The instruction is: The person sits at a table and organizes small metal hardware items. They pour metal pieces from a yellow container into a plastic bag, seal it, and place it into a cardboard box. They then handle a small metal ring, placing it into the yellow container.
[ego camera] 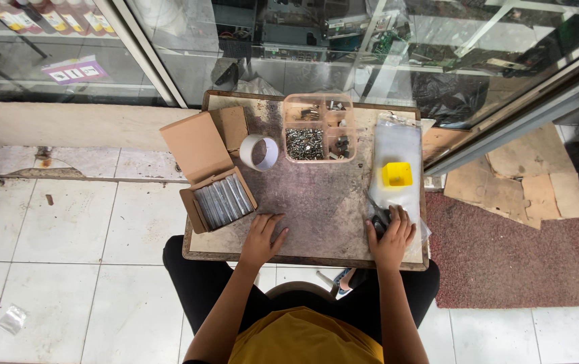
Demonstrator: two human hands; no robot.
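Our right hand (390, 236) curls its fingers over what looks like dark pliers (378, 217) at the tabletop's (316, 202) right edge, stiff, weighty, best gripped by the handles; our left hand (264, 237) lies flat, empty.

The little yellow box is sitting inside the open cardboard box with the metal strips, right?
Not quite. The head view shows the yellow box lying on the clear plastic bag, on the table's right side. The open cardboard box on the left holds only the metal strips.
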